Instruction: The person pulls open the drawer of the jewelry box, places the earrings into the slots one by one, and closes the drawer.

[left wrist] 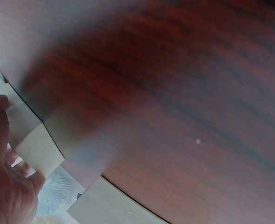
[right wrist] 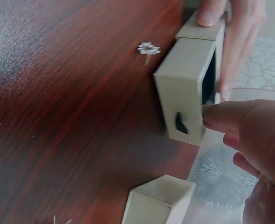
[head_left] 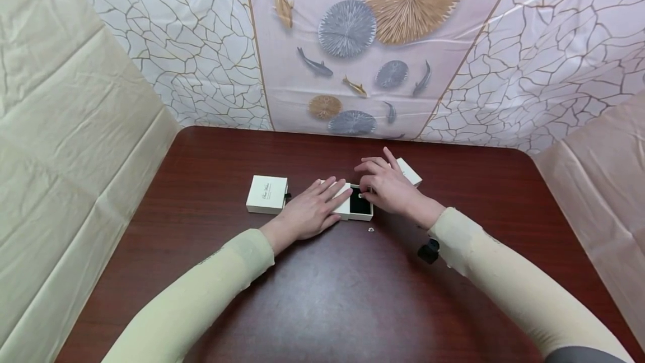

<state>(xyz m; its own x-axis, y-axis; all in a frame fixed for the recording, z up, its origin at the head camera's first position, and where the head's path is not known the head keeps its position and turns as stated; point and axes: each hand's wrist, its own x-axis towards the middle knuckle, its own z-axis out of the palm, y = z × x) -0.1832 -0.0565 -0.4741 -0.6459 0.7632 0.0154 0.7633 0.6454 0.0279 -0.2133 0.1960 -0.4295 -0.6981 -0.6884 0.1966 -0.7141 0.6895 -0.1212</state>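
A small white slide-out box stands mid-table with its black-lined drawer pulled out to the right. My left hand lies over its sleeve, fingers spread and mostly straight, thumb against the near side. At the drawer opening, my right hand has its thumb and forefinger curled together over the black lining. A tiny pale earring shows at those fingertips, largely hidden in the right wrist view. Just in front of the box, a sparkly earring with a thin post lies on the table.
A closed white box with dark lettering and a black tab sits to the left. Another white box is partly behind my right hand. The dark red wooden table ends at a patterned cloth wall.
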